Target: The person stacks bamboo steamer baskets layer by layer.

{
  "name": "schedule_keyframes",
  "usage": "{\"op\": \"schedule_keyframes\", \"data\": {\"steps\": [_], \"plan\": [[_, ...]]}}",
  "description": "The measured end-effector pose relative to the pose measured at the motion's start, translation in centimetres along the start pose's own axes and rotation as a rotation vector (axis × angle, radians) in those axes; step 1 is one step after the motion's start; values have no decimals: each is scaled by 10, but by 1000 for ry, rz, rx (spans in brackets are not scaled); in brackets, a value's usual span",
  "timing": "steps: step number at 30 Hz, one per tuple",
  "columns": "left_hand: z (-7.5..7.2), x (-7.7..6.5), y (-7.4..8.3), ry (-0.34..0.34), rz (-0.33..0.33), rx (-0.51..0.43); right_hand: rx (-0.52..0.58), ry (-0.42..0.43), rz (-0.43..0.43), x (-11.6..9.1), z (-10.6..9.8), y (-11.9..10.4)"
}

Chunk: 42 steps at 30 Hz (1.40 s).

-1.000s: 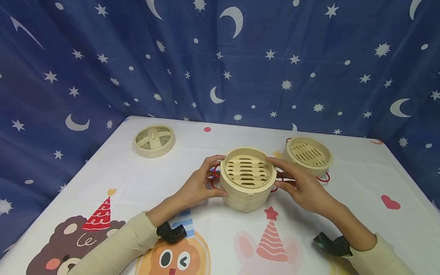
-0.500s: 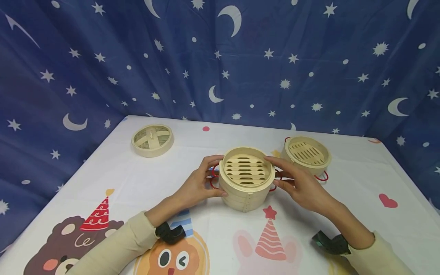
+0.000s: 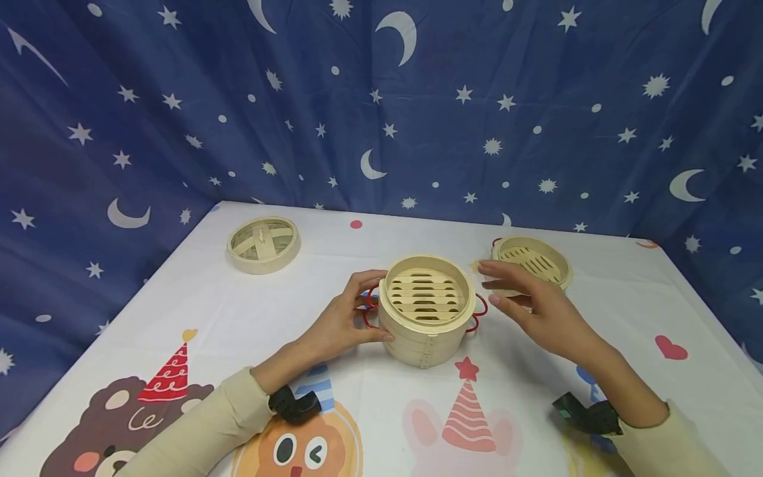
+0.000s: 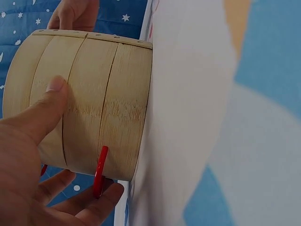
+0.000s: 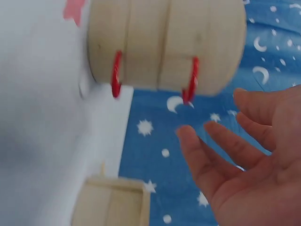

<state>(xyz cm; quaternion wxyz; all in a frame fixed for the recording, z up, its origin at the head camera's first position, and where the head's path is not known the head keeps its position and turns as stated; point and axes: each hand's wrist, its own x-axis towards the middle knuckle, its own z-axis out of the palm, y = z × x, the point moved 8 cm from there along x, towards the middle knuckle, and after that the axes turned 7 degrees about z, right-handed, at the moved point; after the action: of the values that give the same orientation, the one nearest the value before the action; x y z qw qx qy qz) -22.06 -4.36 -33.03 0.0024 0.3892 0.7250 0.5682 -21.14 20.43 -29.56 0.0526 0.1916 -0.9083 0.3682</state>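
Two stacked bamboo steamer baskets (image 3: 411, 341) stand at mid-table in the head view, slatted floor showing in the upper one and red loop handles on both sides. My left hand (image 3: 340, 324) holds the stack from the left; its thumb (image 4: 49, 103) lies along the bamboo wall, the fingers round the far side by a red handle (image 4: 99, 172). My right hand (image 3: 542, 311) hovers just right of the stack, fingers spread and nothing in them. In the right wrist view a gap separates its fingertips from the red handles (image 5: 192, 77).
Behind the right hand, partly covered by it, sits another steamer basket (image 3: 536, 258). A round woven steamer lid (image 3: 262, 246) lies at the back left. The white tablecloth (image 3: 334, 245) has cartoon prints; a blue star-and-moon curtain (image 3: 286, 99) hangs behind the table.
My right hand has let go of the stacked steamer baskets and moved off to the right. The left hand stays on the stack, which has not visibly shifted on the table.
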Motion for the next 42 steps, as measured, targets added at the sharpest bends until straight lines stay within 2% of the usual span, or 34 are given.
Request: {"op": "schedule_keyframes", "data": {"steps": [4, 9, 16, 19, 26, 31, 33, 39, 42], "plan": [[0, 0, 0, 1, 4, 2, -49, 119, 64, -3, -24, 8], [0, 0, 0, -1, -4, -4, -80, 263, 98, -11, -53, 24], [-1, -1, -1, 5, -9, 6, -135, 448, 160, -26, -78, 67], [0, -1, -2, 1, -10, 3, -120, 495, 217, -32, -84, 88], [0, -1, -2, 0, -13, 0, -70, 404, 415, -35, -71, 129], [0, 1, -1, 1, -15, 0, -3, 324, 423, -33, -63, 142], [0, 1, -1, 2, -18, -3, 26, 286, 402, -32, -60, 144], [0, 0, 0, -3, -32, -8, 43, 220, 386, -32, -54, 152], [1, 0, -1, -1, -39, -9, 48, 191, 417, -33, -51, 157]]}}
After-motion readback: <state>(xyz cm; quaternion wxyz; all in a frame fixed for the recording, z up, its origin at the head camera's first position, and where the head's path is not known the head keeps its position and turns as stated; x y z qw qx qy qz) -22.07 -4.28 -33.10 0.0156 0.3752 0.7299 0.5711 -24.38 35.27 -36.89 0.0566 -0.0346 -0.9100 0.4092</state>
